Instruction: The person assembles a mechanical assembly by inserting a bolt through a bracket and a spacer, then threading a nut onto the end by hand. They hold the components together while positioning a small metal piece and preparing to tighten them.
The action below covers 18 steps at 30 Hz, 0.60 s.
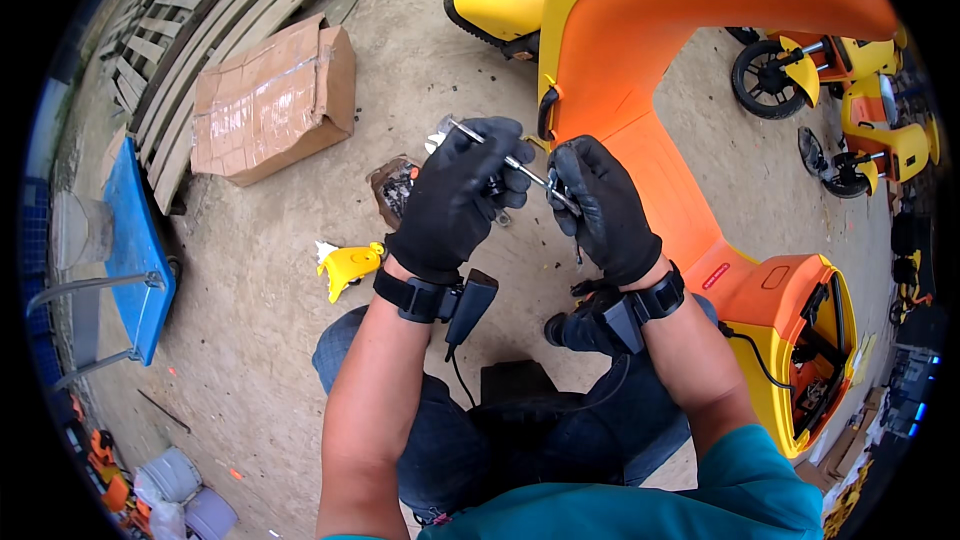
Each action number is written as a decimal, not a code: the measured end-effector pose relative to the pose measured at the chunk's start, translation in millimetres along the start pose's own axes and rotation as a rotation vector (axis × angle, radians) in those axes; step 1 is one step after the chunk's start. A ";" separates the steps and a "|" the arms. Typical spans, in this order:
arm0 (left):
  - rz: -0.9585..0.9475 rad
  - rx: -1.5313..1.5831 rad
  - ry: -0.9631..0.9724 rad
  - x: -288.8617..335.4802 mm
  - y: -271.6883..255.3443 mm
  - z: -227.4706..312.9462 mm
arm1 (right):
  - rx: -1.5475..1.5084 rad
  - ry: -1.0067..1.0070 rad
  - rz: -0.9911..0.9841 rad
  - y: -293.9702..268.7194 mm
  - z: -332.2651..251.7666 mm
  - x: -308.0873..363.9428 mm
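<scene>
In a black glove, my left hand (pixel 452 198) is closed around a slim silvery metal rod (pixel 534 178), which slants from upper left to lower right. The rod's far end pokes out past the left fingers. My right hand (pixel 608 208), gloved too, pinches the rod's other end beside some small metal part that I cannot make out. Just right of the right hand stands a yellow and orange scooter body (pixel 655 155). Below and left of the left hand a yellow plastic piece (pixel 352 266) lies on the floor. A small open box of parts (pixel 390 190) is partly hidden behind that hand.
A taped cardboard box (pixel 270 105) sits at the far left, against wooden pallets (pixel 205 15). On the left stands a blue platform cart (pixel 138 250) with a metal handle. More yellow scooters (pixel 865 65) line the right side. Buckets (pixel 172 475) are at the lower left.
</scene>
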<state>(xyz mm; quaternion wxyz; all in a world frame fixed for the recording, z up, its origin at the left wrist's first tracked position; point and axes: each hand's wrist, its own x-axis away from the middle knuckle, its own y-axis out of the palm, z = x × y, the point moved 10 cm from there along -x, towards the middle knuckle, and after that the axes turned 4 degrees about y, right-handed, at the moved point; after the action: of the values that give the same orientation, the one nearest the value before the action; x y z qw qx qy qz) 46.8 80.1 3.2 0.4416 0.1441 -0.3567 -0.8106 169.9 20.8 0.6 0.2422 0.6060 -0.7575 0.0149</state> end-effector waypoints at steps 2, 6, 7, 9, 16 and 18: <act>0.005 0.043 -0.094 1.8 0.9 -11.1 | -0.008 0.004 0.003 0.6 0.6 0.3; 0.015 0.000 -0.158 3.0 -0.3 -16.8 | 0.009 -0.021 0.009 -0.4 -0.4 0.8; 0.007 -0.023 -0.170 4.1 1.5 -18.5 | 0.024 -0.023 0.012 -1.0 -0.2 0.7; 0.013 -0.075 -0.194 6.4 1.6 -23.9 | 0.043 -0.040 0.034 -1.4 -1.6 1.0; 0.015 -0.150 -0.217 12.3 2.9 -34.3 | 0.127 -0.104 0.112 -4.2 -8.5 3.1; -0.020 -0.198 -0.184 13.1 4.7 -32.8 | 0.161 -0.111 0.128 -4.3 -9.6 3.3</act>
<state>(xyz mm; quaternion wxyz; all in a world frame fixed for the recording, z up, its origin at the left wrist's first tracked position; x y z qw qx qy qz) 60.1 52.9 -15.5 0.4112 0.0284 -0.3123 -0.8559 176.8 19.7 9.2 0.1491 0.5738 -0.8032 0.0575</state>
